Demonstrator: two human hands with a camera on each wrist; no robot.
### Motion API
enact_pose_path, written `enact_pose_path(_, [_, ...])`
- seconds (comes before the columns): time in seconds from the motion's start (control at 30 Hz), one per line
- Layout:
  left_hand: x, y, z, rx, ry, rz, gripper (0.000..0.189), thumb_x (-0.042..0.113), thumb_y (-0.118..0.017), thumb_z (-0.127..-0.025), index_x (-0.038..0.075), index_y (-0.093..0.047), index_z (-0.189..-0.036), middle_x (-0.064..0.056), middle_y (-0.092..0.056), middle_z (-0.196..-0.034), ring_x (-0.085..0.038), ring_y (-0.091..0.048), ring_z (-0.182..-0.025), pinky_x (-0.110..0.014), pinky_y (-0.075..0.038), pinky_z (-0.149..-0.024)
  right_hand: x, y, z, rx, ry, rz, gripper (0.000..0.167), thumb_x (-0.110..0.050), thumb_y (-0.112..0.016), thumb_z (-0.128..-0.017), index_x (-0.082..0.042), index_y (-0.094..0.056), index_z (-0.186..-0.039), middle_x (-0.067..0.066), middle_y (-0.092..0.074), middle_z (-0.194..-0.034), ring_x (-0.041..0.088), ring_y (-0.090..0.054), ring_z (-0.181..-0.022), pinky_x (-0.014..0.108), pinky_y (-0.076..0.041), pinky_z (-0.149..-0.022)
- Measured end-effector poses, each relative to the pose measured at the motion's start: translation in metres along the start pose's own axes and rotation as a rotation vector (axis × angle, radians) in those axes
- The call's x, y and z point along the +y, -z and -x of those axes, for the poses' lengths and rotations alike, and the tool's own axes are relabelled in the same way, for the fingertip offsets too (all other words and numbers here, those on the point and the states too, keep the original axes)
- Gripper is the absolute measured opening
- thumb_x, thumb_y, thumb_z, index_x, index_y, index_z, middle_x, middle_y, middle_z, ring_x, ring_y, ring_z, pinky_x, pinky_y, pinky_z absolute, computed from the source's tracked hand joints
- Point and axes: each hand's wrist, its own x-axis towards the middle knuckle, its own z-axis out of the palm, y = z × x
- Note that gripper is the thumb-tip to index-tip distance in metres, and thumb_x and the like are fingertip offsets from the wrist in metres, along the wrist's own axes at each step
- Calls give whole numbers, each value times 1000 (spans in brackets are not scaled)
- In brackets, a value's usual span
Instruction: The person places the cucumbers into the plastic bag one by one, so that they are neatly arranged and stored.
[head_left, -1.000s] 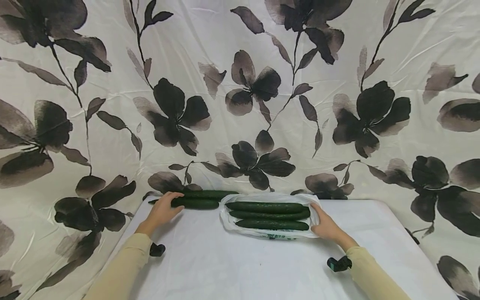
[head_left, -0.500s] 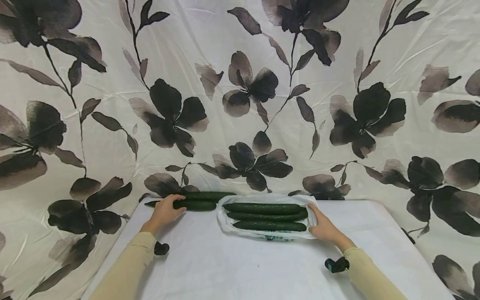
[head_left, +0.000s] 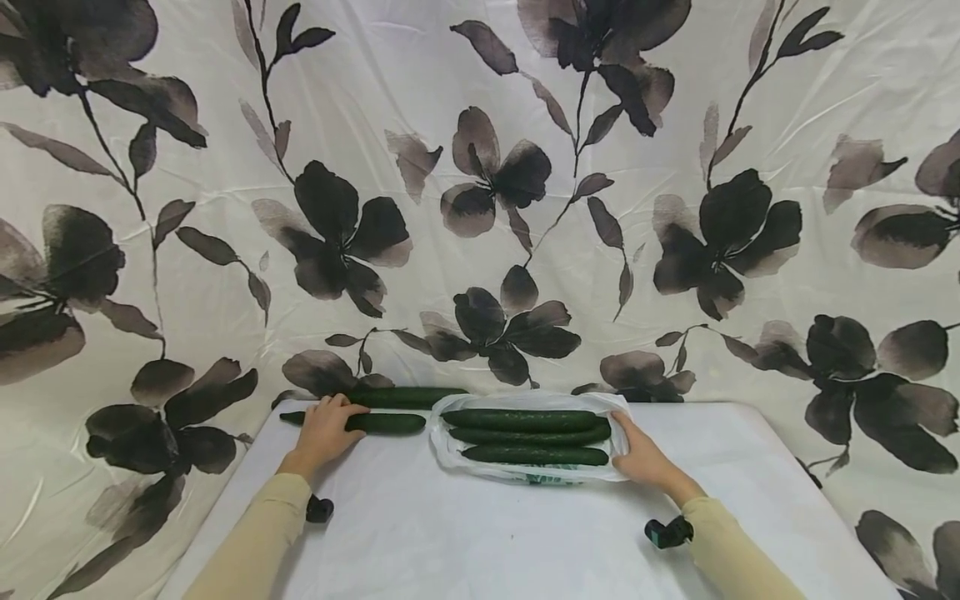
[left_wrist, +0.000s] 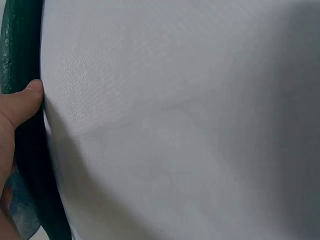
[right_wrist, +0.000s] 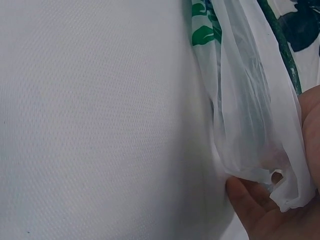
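The left hand (head_left: 322, 435) is gripping the near cucumber (head_left: 390, 424) left of its middle, the thumb lying along one side; whether the cucumber is resting on the surface (head_left: 480, 542) or being lifted slightly, the pictures are not telling. The right hand (head_left: 643, 454) is gripping the right end of the bag (head_left: 495, 472).

For good handling, the left grip should probably be sitting closer to the middle, since the longer free length is pointing right and may be dipping once raised. The skin is looking smooth, so a firm, unhurried hold is seeming wise, with the tip passing well above the bag's rim (thin plastic is likely to be snagging). The right grip should be steadying the bag without dragging it.

The bag, white with green print, is lying open upward. Inside, three cucumbers (head_left: 528, 436) are lying lengthwise, the back two pressing close together. The far cucumber (head_left: 420, 397) is lying outside, behind the near one, its right end reaching just behind the bag's left rim.
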Motion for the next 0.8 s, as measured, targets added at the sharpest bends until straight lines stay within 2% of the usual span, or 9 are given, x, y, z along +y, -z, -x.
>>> enact_pose_path(0.07, [0, 0, 2, 3, -25, 22, 43, 24, -84, -77, 13, -71, -116, -6, -53, -96, -30, -48, -89, -51, -39, -75, 1, 1, 0, 5, 3, -1, 85, 4, -57, -69, 9, -25, -147, 36, -31, -145, 50, -29, -134, 60, -26, -107])
enact_pose_path(0.2, [2, 1, 7, -4, -33, 103, 42, 21, -84, -77, 10, -69, -116, -10, -53, -99, -30, -55, -85, -51, -45, -76, 3, 1, -1, 8, 5, -1, 85, 4, -58, -69, 8, -25, -147, 36, -31, -145, 50, -30, -134, 60, -27, -107])
enact_pose_path(0.3, [4, 2, 11, -26, -32, 136, 42, 24, -82, -79, 13, -67, -117, -12, -60, -109, -35, -59, -94, -55, -45, -81, 3, 1, -1, 4, 2, -2, 85, 4, -58, -69, 8, -25, -147, 36, -31, -145, 50, -30, -134, 60, -27, -107])
enact_pose_path(0.37, [4, 3, 15, -35, -37, 162, 41, 24, -81, -81, 14, -66, -118, -11, -63, -116, -37, -58, -106, -59, -42, -86, 1, 0, 0, -2, -2, -5, 85, 4, -58, -70, 8, -24, -147, 36, -31, -146, 50, -29, -134, 60, -27, -107])
enact_pose_path(0.43, [5, 3, 19, -35, -47, 198, 40, 23, -79, -82, 15, -65, -119, -10, -64, -119, -37, -56, -112, -59, -41, -89, -1, 1, 1, -9, -8, -11, 85, 4, -57, -70, 8, -24, -148, 36, -30, -146, 50, -29, -135, 60, -26, -107])
enact_pose_path(0.57, [8, 4, 27, -3, -65, 278, 40, 19, -79, -83, 13, -65, -120, -11, -64, -117, -35, -57, -110, -57, -43, -90, -5, 2, 3, -20, -21, -23, 85, 4, -57, -71, 8, -22, -148, 35, -27, -148, 50, -26, -136, 61, -24, -108])
enact_pose_path(0.8, [11, 11, 39, 51, -83, 294, 42, 18, -81, -82, 16, -65, -120, -7, -63, -110, -31, -58, -104, -53, -46, -86, -6, 3, 3, -29, -13, -12, 85, 3, -58, -71, 8, -22, -148, 35, -27, -148, 50, -26, -136, 61, -24, -108])
